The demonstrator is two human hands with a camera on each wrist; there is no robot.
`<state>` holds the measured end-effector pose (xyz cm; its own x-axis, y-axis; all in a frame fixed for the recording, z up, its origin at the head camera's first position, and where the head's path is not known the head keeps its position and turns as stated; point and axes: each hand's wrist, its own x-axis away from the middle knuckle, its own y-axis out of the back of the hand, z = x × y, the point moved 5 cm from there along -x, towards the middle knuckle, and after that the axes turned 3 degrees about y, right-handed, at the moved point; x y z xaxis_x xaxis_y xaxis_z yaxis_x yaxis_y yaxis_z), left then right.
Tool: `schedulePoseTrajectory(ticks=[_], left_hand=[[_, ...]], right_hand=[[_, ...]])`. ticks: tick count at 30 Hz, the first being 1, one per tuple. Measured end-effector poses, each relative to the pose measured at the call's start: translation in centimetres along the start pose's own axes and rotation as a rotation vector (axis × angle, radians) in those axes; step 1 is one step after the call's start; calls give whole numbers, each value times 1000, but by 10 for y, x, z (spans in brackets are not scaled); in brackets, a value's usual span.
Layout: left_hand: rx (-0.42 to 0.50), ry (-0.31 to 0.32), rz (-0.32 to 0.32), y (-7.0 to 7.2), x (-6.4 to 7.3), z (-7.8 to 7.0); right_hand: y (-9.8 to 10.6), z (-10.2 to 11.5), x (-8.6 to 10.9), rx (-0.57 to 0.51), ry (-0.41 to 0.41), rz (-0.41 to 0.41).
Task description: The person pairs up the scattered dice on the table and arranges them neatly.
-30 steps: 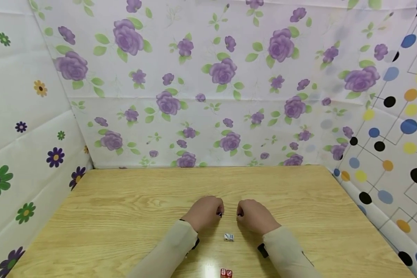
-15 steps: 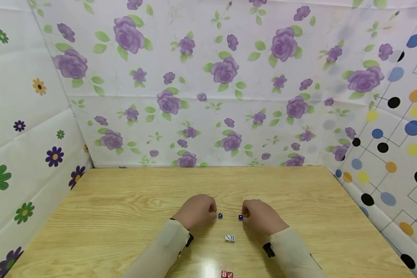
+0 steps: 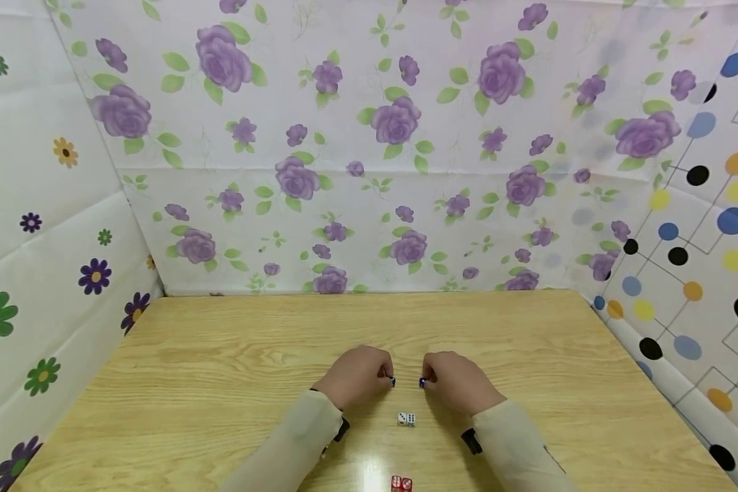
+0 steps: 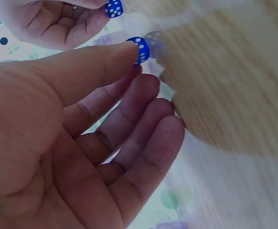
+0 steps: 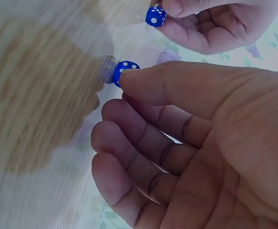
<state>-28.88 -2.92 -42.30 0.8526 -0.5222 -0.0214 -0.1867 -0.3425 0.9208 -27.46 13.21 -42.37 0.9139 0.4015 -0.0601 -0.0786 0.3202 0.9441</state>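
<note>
My left hand (image 3: 358, 372) pinches a blue die with white dots (image 4: 142, 50) between thumb and forefinger, its other fingers loosely bent in the left wrist view. On the other side, my right hand (image 3: 458, 379) pinches a second blue die (image 5: 124, 72) in the same manner. Both dice are down at the wooden table (image 3: 240, 369), a small gap between them. Two white dice (image 3: 406, 419) sit side by side nearer to me, between the forearms. Two red dice (image 3: 401, 484) lie together at the bottom edge of the head view.
A curtain with purple roses (image 3: 344, 171) hangs behind the table's far edge. Flowered cloth (image 3: 49, 273) stands along the left side and dotted cloth (image 3: 695, 273) along the right. Both wrists wear dark bands.
Half a second ago both hands were farther apart, with the two blue dice more exposed beside the fingertips. Since then the hands have come inward and cover more of the dice.
</note>
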Motion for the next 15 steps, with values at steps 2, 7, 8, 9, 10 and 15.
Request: schedulePoseTrajectory(ticks=[2, 7, 8, 9, 10, 15], left_hand=[[-8, -8, -8, -1, -2, -1], [-3, -22, -17, -5, -4, -4], [-2, -26, -17, -5, -5, -4], [-1, -26, -16, -6, -5, -5], [3, -27, -16, -6, -5, -5], [19, -13, -9, -8, -5, -5]], right_hand=[[0, 2, -1, 4, 11, -2], [-1, 6, -3, -1, 33, 4], [-1, 6, -3, -2, 35, 6], [-2, 6, -3, -7, 35, 9], [-2, 6, -4, -12, 35, 12], [-3, 4, -4, -13, 21, 22]])
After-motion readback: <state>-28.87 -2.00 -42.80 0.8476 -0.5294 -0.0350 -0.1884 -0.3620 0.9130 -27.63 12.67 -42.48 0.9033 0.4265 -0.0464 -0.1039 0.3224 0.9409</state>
